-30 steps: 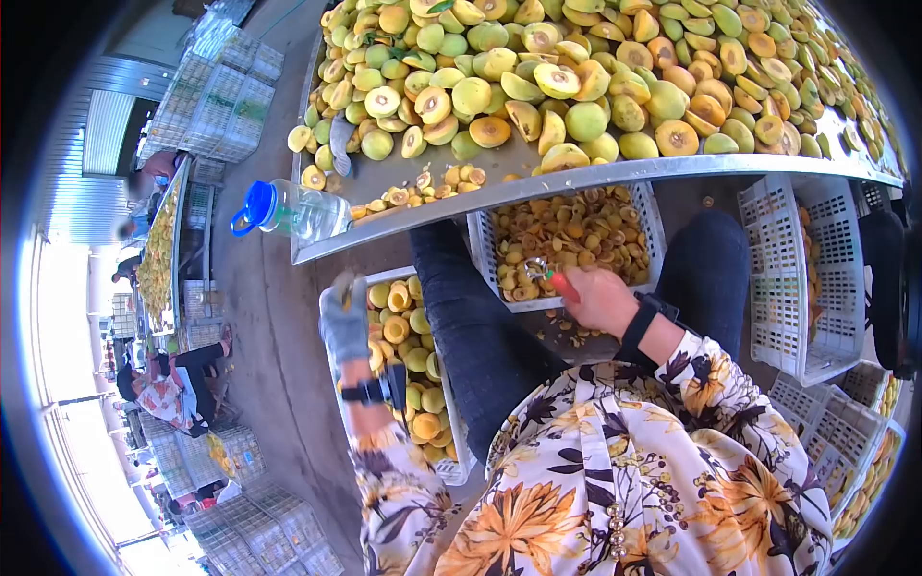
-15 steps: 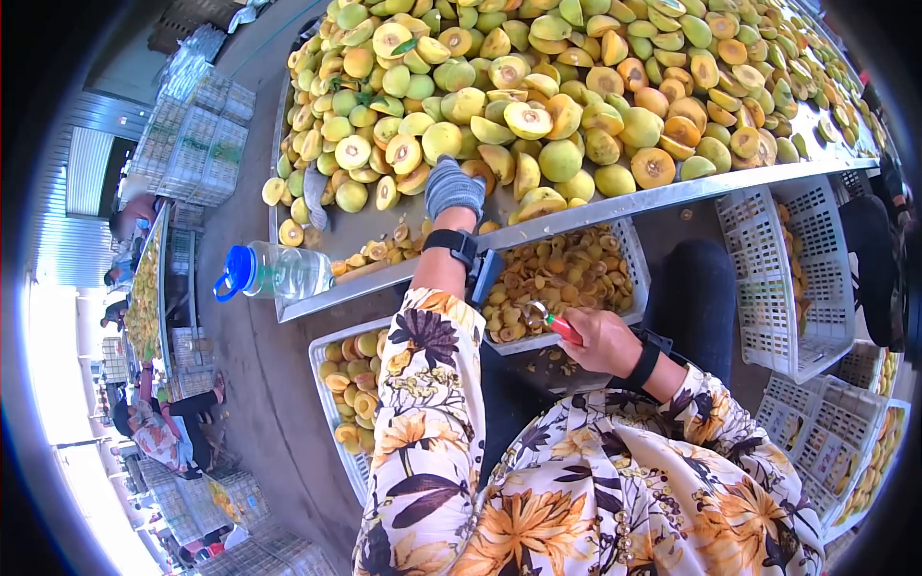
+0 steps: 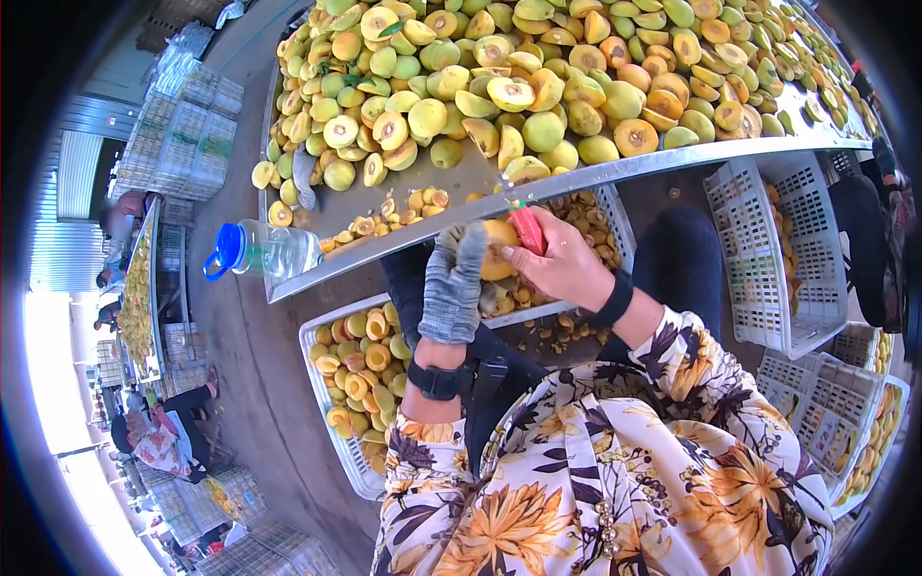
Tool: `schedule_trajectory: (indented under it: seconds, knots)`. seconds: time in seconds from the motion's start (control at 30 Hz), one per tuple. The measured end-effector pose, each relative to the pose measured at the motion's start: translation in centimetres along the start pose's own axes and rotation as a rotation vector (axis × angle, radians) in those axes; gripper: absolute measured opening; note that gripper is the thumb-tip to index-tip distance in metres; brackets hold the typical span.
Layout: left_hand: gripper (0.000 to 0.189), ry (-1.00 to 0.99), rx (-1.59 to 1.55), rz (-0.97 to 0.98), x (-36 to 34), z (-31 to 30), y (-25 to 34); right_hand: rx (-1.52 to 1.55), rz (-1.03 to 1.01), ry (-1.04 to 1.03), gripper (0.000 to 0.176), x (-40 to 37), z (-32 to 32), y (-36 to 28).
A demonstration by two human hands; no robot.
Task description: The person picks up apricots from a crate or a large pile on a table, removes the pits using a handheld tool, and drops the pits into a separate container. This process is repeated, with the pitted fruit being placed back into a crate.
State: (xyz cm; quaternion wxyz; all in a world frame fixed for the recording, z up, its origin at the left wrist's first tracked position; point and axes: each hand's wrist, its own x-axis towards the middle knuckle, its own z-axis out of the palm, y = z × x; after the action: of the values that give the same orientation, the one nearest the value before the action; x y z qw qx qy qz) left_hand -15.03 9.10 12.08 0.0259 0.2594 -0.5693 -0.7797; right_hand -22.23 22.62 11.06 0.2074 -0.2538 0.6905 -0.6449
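Metal table (image 3: 403, 228), top: peach pile unchanged. White crate (image 3: 357, 468), lower left: no longer behind left arm. Gloved left hand (image 3: 451, 293): back from pile to center, gripping peach half (image 3: 498, 252). Right hand (image 3: 572, 266): gripping red-handled corer (image 3: 527, 231), now raised beside it.

My left hand (image 3: 459, 274) wears a grey glove (image 3: 449, 305) of ribbed, matt knitted cloth, while the red handle (image 3: 527, 230) in my right hand (image 3: 573, 267) looks like smooth, slightly glossy plastic. The table rim (image 3: 576, 182) is smooth metal with a dull sheen. The bottle (image 3: 288, 250) is clear, shiny plastic under a glossy blue plastic cap (image 3: 227, 250); the slotted white crate (image 3: 754, 264) is matt plastic. My patterned shirt (image 3: 538, 461) is soft, smooth cloth, my dark trousers (image 3: 687, 259) matt cloth.
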Motion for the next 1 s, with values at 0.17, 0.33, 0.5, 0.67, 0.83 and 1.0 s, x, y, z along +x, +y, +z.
schedule_trajectory:
  seconds: [0.17,0.33,0.5,0.67,0.83,1.0]
  knots:
    - [0.045,-0.176,-0.068,-0.209,-2.1,-0.2,0.6,-0.198,-0.175,-0.248,0.042,0.3,-0.9,0.4]
    - [0.042,0.091,-0.422,-0.136,-1.5,-0.6,-1.6,-0.445,-0.173,-0.095,0.035,-1.3,0.1,0.5]
    - [0.042,0.221,-0.289,0.058,-1.6,0.2,-2.2,-0.515,-0.118,-0.128,0.024,-4.7,1.5,1.0]
    - [0.042,0.238,-0.249,0.281,-1.0,0.9,-4.4,-0.518,-0.043,-0.099,0.024,-5.7,1.9,0.3]
    - [0.044,0.318,-0.171,0.442,-1.1,2.1,-4.9,-0.469,0.053,-0.024,0.022,-6.5,2.5,0.3]
    - [0.038,-0.028,-0.258,0.081,-1.3,-0.8,-2.7,-0.597,-0.104,-0.225,0.025,-6.8,1.9,1.0]
